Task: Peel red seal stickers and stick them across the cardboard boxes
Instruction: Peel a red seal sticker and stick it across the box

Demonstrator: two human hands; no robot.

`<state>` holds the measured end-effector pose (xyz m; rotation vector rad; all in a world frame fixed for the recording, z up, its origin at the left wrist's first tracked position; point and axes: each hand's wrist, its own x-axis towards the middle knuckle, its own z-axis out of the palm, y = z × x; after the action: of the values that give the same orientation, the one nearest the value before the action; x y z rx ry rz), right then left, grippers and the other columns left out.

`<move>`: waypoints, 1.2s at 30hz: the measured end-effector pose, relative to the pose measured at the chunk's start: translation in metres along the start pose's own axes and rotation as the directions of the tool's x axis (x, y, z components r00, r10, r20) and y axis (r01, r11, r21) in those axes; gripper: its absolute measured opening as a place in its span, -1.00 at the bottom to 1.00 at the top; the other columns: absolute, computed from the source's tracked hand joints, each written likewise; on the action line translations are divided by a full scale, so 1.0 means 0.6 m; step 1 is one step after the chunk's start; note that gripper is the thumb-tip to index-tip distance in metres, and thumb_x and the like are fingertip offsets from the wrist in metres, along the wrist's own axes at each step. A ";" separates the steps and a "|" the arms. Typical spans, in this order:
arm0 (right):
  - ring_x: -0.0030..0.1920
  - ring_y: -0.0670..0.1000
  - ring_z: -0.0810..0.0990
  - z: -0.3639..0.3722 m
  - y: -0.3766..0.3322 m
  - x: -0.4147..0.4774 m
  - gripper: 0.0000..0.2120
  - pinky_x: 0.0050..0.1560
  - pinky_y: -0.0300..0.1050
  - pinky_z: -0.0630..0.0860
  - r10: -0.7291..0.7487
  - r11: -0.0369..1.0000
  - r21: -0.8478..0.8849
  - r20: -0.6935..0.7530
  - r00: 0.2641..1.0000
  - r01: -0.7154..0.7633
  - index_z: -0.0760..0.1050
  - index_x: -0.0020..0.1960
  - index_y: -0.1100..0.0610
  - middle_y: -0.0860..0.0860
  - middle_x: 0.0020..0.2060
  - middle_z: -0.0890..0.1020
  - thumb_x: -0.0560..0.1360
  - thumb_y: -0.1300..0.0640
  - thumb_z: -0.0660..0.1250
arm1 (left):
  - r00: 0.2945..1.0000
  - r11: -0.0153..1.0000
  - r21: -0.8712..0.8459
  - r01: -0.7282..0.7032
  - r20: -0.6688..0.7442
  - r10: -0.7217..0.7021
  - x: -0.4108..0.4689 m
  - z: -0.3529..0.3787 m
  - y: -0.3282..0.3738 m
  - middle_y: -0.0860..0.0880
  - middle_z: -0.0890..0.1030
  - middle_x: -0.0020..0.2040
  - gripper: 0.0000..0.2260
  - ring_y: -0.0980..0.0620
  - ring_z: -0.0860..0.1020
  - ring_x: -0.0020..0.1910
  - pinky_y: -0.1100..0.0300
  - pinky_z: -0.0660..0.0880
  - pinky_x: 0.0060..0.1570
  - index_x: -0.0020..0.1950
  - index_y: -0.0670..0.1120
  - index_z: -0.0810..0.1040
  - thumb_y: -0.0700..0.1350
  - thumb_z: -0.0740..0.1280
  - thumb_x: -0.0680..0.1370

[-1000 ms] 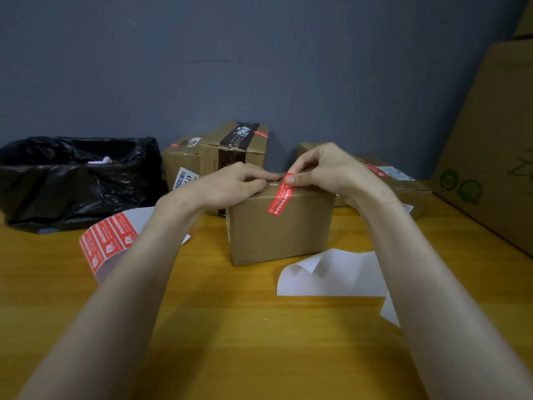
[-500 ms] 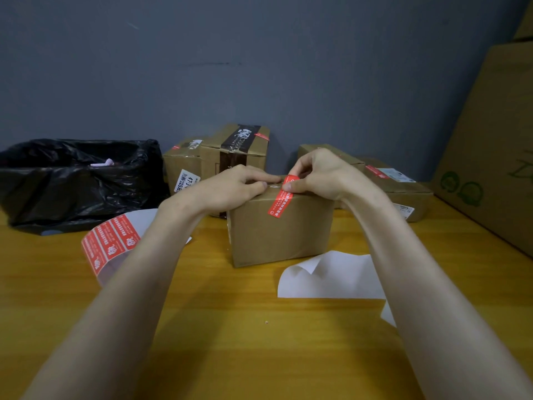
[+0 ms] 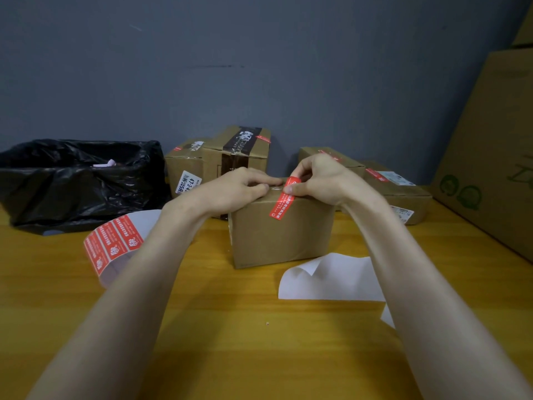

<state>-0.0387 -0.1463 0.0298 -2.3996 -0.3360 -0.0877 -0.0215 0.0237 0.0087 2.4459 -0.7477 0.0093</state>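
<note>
The wooden tabletop (image 3: 230, 342) carries a black bin bag (image 3: 72, 183) far left and sealed boxes (image 3: 219, 157) behind. At the centre stands a cardboard box (image 3: 282, 238), with a sheet of red stickers (image 3: 112, 243) to its left and white backing paper (image 3: 331, 281) in front, to its right. The left hand (image 3: 236, 189) lies flat on the box top, fingers straight. The right hand (image 3: 320, 180) pinches the upper end of a red seal sticker (image 3: 281, 204), which runs over the top front edge and down the front face.
</note>
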 end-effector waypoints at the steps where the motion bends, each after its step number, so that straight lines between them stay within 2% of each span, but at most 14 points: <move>1: -0.30 -0.17 0.44 0.000 0.000 -0.001 -0.78 -0.26 -0.36 0.36 -0.001 1.000 -0.004 -0.002 1.000 0.001 0.46 -0.32 0.01 -0.08 -0.32 0.52 0.45 0.15 0.41 | 1.000 1.000 -0.002 -0.001 0.003 0.001 0.000 0.000 -0.001 0.01 0.40 0.36 -0.68 0.20 0.30 0.22 0.32 0.21 0.18 0.39 0.00 0.40 -0.15 0.11 0.64; 5: -0.24 -0.14 0.45 0.001 0.001 -0.003 -0.79 -0.22 -0.33 0.37 -0.013 1.000 -0.014 0.006 1.000 0.013 0.45 -0.30 0.01 -0.09 -0.30 0.50 0.45 0.12 0.42 | 1.000 1.000 -0.011 -0.004 0.013 0.004 -0.001 0.001 -0.002 -0.01 0.40 0.36 -0.67 0.15 0.32 0.27 0.30 0.22 0.20 0.39 0.00 0.40 -0.15 0.11 0.63; 7: -0.22 -0.14 0.44 0.004 0.003 -0.003 -0.83 -0.21 -0.32 0.36 -0.016 1.000 -0.009 -0.003 1.000 0.016 0.44 -0.19 0.05 -0.10 -0.27 0.48 0.43 0.10 0.44 | 1.000 1.000 -0.007 -0.003 0.008 0.003 -0.002 0.001 -0.001 -0.02 0.39 0.37 -0.67 0.16 0.31 0.27 0.31 0.21 0.20 0.39 -0.02 0.39 -0.15 0.11 0.63; 9: -0.21 -0.15 0.42 0.006 0.006 -0.003 -0.75 -0.22 -0.32 0.35 -0.025 1.000 -0.008 -0.016 1.000 0.025 0.43 -0.04 0.09 -0.10 -0.23 0.46 0.41 0.07 0.46 | 1.000 1.000 -0.007 -0.012 0.008 0.012 -0.003 0.001 0.000 -0.02 0.40 0.37 -0.67 0.17 0.31 0.26 0.32 0.21 0.20 0.39 -0.04 0.39 -0.16 0.12 0.63; 11: -0.19 -0.14 0.45 0.007 0.007 -0.005 -0.72 -0.18 -0.31 0.38 -0.036 0.999 -0.002 -0.033 0.999 0.036 0.43 0.00 0.10 -0.09 -0.20 0.48 0.40 0.07 0.47 | 1.000 1.000 -0.006 -0.012 0.013 0.012 -0.003 0.001 0.000 -0.01 0.39 0.36 -0.67 0.18 0.30 0.25 0.31 0.21 0.20 0.39 -0.04 0.39 -0.16 0.12 0.63; 15: -0.08 -0.03 0.57 0.005 0.011 -0.012 -0.75 0.02 -0.11 0.52 -0.082 0.987 0.130 -0.065 0.994 0.090 0.43 -0.15 0.04 -0.02 -0.17 0.57 0.35 0.20 0.50 | 1.000 1.000 0.006 -0.014 0.018 0.014 -0.001 0.000 -0.003 -0.02 0.38 0.39 -0.67 0.10 0.30 0.35 0.25 0.22 0.29 0.39 -0.04 0.39 -0.14 0.13 0.63; 20: -0.33 -0.23 0.57 -0.007 0.020 -0.029 -0.78 -0.19 -0.44 0.47 -0.135 0.940 0.313 -0.010 0.991 0.131 0.45 -0.17 0.10 -0.03 -0.33 0.61 0.37 0.33 0.45 | 0.995 0.997 0.068 -0.036 0.094 0.030 -0.006 -0.009 0.005 0.01 0.35 0.41 -0.64 0.08 0.29 0.38 0.14 0.24 0.37 0.43 0.01 0.34 -0.04 0.14 0.62; 22: -0.30 -0.16 0.58 -0.008 0.022 -0.029 -0.78 -0.15 -0.40 0.50 -0.148 0.937 0.319 -0.004 0.989 0.141 0.46 -0.16 0.10 0.01 -0.35 0.60 0.37 0.33 0.46 | 0.992 0.997 0.072 -0.042 0.118 0.033 -0.010 -0.013 0.012 0.04 0.32 0.43 -0.61 0.10 0.28 0.39 0.17 0.25 0.36 0.44 0.03 0.32 0.00 0.15 0.61; 25: -0.31 -0.12 0.58 -0.009 0.023 -0.025 -0.77 -0.13 -0.36 0.51 -0.164 0.936 0.312 -0.014 0.986 0.160 0.48 -0.16 0.09 0.02 -0.38 0.58 0.35 0.35 0.46 | 0.989 0.999 0.025 -0.042 0.144 0.038 -0.018 -0.021 0.021 0.08 0.31 0.43 -0.57 0.22 0.28 0.30 0.48 0.26 0.13 0.44 0.04 0.30 0.01 0.22 0.57; 26: -0.33 -0.13 0.57 -0.009 0.024 -0.024 -0.76 -0.14 -0.36 0.51 -0.169 0.934 0.316 -0.020 0.985 0.167 0.49 -0.17 0.08 0.01 -0.40 0.58 0.35 0.35 0.47 | 0.987 0.999 0.027 -0.038 0.158 0.034 -0.020 -0.024 0.021 0.09 0.29 0.44 -0.53 0.23 0.27 0.30 0.50 0.25 0.10 0.45 0.05 0.28 0.02 0.27 0.54; 28: -0.34 -0.13 0.58 -0.009 0.024 -0.021 -0.75 -0.14 -0.33 0.52 -0.175 0.928 0.327 -0.035 0.984 0.177 0.51 -0.18 0.07 0.00 -0.42 0.59 0.33 0.36 0.47 | 0.985 0.997 0.079 -0.027 0.173 0.013 -0.023 -0.027 0.017 0.11 0.23 0.46 -0.43 0.18 0.21 0.38 0.41 0.22 0.15 0.46 0.10 0.24 0.02 0.35 0.49; 30: -0.35 -0.13 0.58 -0.007 0.025 -0.018 -0.74 -0.14 -0.29 0.52 -0.183 0.917 0.347 -0.071 0.981 0.196 0.52 -0.20 0.06 -0.02 -0.43 0.60 0.32 0.37 0.48 | 0.989 0.994 0.110 -0.019 0.151 0.002 -0.024 -0.025 0.012 0.12 0.22 0.46 -0.40 0.18 0.20 0.36 0.39 0.21 0.14 0.46 0.11 0.24 0.00 0.39 0.47; 33: -0.33 -0.12 0.59 -0.003 0.025 -0.016 -0.73 -0.15 -0.27 0.52 -0.226 0.895 0.360 -0.141 0.964 0.262 0.53 -0.20 0.05 0.03 -0.39 0.61 0.31 0.38 0.48 | 0.994 0.998 0.055 -0.015 0.105 0.009 -0.023 -0.023 0.005 0.11 0.29 0.42 -0.43 0.24 0.25 0.23 0.41 0.29 0.08 0.44 0.10 0.28 -0.03 0.40 0.47; 36: -0.32 -0.17 0.58 0.001 0.025 -0.018 -0.73 -0.17 -0.34 0.53 -0.281 0.880 0.339 -0.189 0.941 0.331 0.54 -0.17 0.07 0.10 -0.30 0.62 0.32 0.39 0.47 | 0.995 1.000 0.019 0.001 0.095 -0.003 -0.021 -0.022 0.000 0.11 0.30 0.41 -0.44 0.20 0.29 0.26 0.28 0.35 0.18 0.43 0.12 0.30 -0.02 0.40 0.46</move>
<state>-0.0454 -0.1588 0.0179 -1.9415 -0.6126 -0.3037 -0.0300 0.0371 0.0177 2.4791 -0.7898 -0.1019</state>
